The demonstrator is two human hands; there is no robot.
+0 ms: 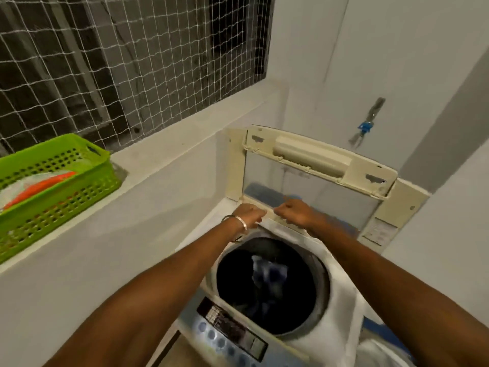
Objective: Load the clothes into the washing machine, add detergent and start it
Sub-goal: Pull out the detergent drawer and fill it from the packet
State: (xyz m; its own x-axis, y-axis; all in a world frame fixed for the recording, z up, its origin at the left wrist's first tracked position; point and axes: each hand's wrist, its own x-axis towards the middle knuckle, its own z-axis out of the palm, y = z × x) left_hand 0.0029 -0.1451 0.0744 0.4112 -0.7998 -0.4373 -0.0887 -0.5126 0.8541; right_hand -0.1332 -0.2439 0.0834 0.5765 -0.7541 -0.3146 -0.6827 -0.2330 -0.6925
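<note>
At washing machine [341, 321] rear rim, left hand [251, 214], right hand [293, 211].

Green basket [57, 181] (perforated) on grey ledge [169, 154]

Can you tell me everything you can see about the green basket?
The green basket is bright green and looks like plastic, with rows of small holes in its walls and a handle slot near the rim. It is rectangular and open on top. It sits upright on the grey ledge under the netted window, left of the washing machine. Something white and orange lies inside; it is too blurred to name. No hand touches it.
</note>
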